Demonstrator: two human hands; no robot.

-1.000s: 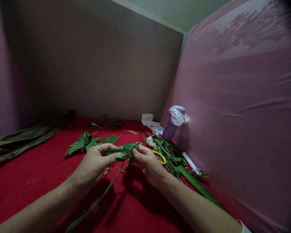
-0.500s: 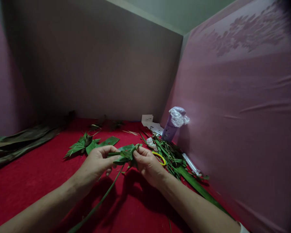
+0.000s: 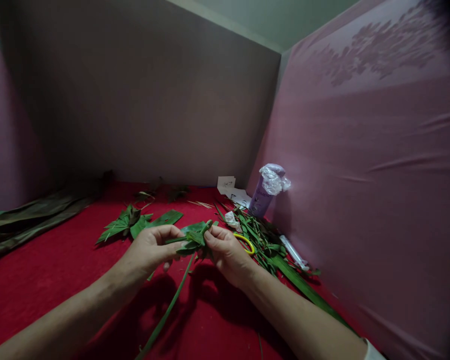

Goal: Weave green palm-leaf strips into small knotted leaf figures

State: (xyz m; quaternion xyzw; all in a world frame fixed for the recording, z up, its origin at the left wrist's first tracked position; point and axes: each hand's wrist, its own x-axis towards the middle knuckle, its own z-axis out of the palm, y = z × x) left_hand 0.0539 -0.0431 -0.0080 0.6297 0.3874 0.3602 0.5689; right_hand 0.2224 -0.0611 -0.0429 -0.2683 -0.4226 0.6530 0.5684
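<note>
Between my two hands is a small bundle of folded green leaf strips (image 3: pixel 195 237), raised above the red cloth (image 3: pixel 60 280). My left hand (image 3: pixel 155 246) pinches its left side between thumb and fingers. At its right end, the thumb and forefinger of my right hand (image 3: pixel 225 250) are closed on a small rolled loop of leaf. One long narrow leaf strip (image 3: pixel 168 310) hangs down from the bundle toward the front. Parts of the bundle are hidden behind my fingers.
Cut leaf pieces (image 3: pixel 125 223) lie beyond my left hand. To the right are yellow-handled scissors (image 3: pixel 247 244), a heap of leaf scraps (image 3: pixel 260 235), a clear plastic packet (image 3: pixel 294 253) and a purple container (image 3: pixel 262 197) topped with plastic wrap. Long dark leaves (image 3: pixel 33 220) lie far left.
The hanging leaf strip has swung to the right at its lower end. The bundle is turned slightly, and both hands keep hold of it in nearly the same place.
</note>
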